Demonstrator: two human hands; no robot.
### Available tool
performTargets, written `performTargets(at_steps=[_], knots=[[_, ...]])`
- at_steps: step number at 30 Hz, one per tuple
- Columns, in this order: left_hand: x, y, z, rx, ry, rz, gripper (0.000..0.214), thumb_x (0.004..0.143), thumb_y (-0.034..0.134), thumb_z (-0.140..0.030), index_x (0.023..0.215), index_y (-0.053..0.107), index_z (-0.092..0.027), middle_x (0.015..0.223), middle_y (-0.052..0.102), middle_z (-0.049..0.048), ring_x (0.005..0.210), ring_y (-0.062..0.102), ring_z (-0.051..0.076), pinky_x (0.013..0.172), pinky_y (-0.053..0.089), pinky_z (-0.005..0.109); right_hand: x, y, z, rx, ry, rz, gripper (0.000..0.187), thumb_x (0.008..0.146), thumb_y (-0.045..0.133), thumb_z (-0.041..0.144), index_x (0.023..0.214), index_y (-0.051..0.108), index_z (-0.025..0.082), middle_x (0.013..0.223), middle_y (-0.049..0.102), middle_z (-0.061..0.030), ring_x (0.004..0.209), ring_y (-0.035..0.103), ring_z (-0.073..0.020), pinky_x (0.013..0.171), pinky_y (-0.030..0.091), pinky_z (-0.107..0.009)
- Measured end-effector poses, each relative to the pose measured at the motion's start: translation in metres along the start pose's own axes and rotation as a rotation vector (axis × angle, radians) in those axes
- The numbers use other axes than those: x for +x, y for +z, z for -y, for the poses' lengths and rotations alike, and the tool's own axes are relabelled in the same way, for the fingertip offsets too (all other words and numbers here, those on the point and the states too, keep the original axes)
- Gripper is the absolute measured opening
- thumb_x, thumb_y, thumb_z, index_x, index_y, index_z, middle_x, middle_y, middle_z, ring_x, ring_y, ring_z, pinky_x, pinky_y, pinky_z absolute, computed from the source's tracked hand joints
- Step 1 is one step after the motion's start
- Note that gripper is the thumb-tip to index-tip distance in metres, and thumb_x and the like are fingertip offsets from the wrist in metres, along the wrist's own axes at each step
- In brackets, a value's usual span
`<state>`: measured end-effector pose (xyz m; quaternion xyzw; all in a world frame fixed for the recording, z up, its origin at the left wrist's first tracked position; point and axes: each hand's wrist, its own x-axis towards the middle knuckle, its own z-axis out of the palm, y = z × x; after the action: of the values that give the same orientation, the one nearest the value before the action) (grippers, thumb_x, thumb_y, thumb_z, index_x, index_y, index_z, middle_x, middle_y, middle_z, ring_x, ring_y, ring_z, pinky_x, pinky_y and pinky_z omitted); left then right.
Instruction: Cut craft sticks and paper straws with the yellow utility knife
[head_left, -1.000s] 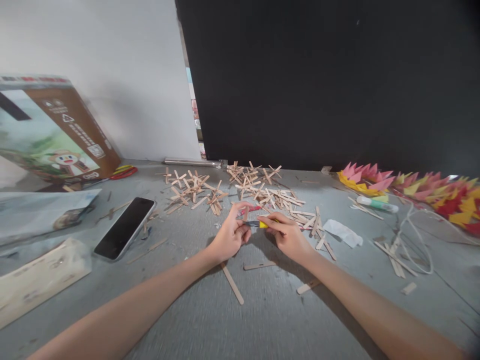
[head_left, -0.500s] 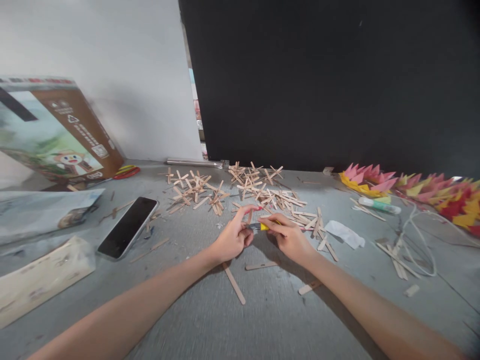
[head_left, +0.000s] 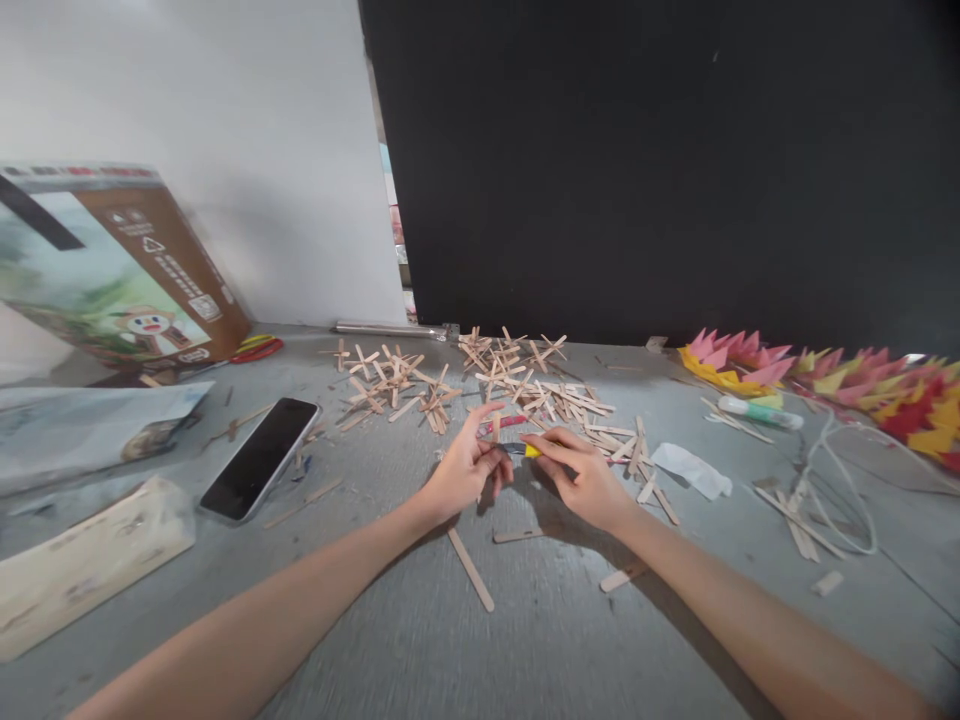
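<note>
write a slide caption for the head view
Left hand and right hand meet at a yellow-handled tool beside scattered wooden sticks.

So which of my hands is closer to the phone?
Left. Your left hand is to the right of the phone, pinching a wooden stick. Your right hand, holding the yellow cutter, is farther right, beyond the left hand.

left hand (head_left: 463, 472): centre frame, curled beside cutter tip, grip unclear
right hand (head_left: 586, 482): pinches yellow cutter (head_left: 529, 451)
stick pile (head_left: 525, 385): just above hands
phone (head_left: 260, 458): left, on table (head_left: 540, 640)
</note>
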<state>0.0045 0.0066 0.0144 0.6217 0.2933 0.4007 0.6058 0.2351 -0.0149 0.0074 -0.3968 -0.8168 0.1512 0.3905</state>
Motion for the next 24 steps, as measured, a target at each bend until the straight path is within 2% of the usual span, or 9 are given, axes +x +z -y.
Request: performTargets(at_steps=[3,6,8,13,20,24], knots=[[0.002,-0.003,0.003,-0.012,-0.002,0.025,0.05,0.101,0.057,-0.039,0.143,0.041,-0.018,0.074,0.069,0.0017,0.059,0.065,0.014,0.06,0.053,0.026,0.001,-0.002,0.006,0.003,0.008,0.001,0.037,0.106,0.051,0.026,0.139,0.067,0.03,0.114,0.068,-0.0097,0.104,0.066,-0.0239,0.092,0.056,-0.04],[0.004,-0.005,0.005,-0.011,0.017,0.028,0.047,0.1,0.062,-0.042,0.137,0.048,-0.017,0.078,0.072,0.0045,0.07,0.068,0.015,0.07,0.055,0.028,0.002,-0.003,0.006,0.014,0.021,0.001,0.034,0.107,0.051,0.029,0.136,0.069,0.029,0.113,0.068,-0.0096,0.104,0.067,-0.0239,0.092,0.056,-0.04],[0.004,-0.005,0.005,-0.009,0.02,0.028,0.049,0.099,0.063,-0.042,0.138,0.047,-0.016,0.079,0.073,0.0052,0.069,0.068,0.015,0.067,0.053,0.026,0.002,-0.003,0.004,0.008,0.034,-0.008,0.032,0.107,0.052,0.031,0.133,0.071,0.029,0.111,0.069,-0.0088,0.103,0.067,-0.0237,0.092,0.055,-0.04],[0.002,-0.002,0.001,-0.065,-0.012,0.0,0.074,0.095,0.069,-0.037,0.153,0.026,-0.02,0.081,0.076,0.0053,0.055,0.062,0.012,0.049,0.044,0.019,0.002,-0.001,-0.004,0.006,0.045,-0.01,0.03,0.106,0.053,0.028,0.129,0.073,0.028,0.109,0.07,-0.0077,0.1,0.068,-0.0225,0.09,0.056,-0.038],[0.003,0.0,0.003,-0.091,-0.032,-0.04,0.074,0.089,0.074,-0.034,0.15,0.036,-0.019,0.088,0.076,0.0062,0.054,0.067,0.013,0.047,0.044,0.02,0.003,0.0,-0.009,0.0,0.055,-0.021,0.032,0.103,0.052,0.019,0.124,0.075,0.027,0.109,0.071,-0.0074,0.101,0.068,-0.0226,0.089,0.056,-0.038],[0.001,0.001,0.003,-0.054,-0.036,-0.025,0.073,0.088,0.074,-0.031,0.151,0.039,-0.02,0.081,0.074,0.0023,0.055,0.068,0.015,0.048,0.047,0.021,0.002,0.0,-0.01,0.008,0.045,-0.021,0.033,0.102,0.051,0.018,0.123,0.075,0.028,0.108,0.071,-0.0076,0.101,0.067,-0.0225,0.09,0.055,-0.039]])
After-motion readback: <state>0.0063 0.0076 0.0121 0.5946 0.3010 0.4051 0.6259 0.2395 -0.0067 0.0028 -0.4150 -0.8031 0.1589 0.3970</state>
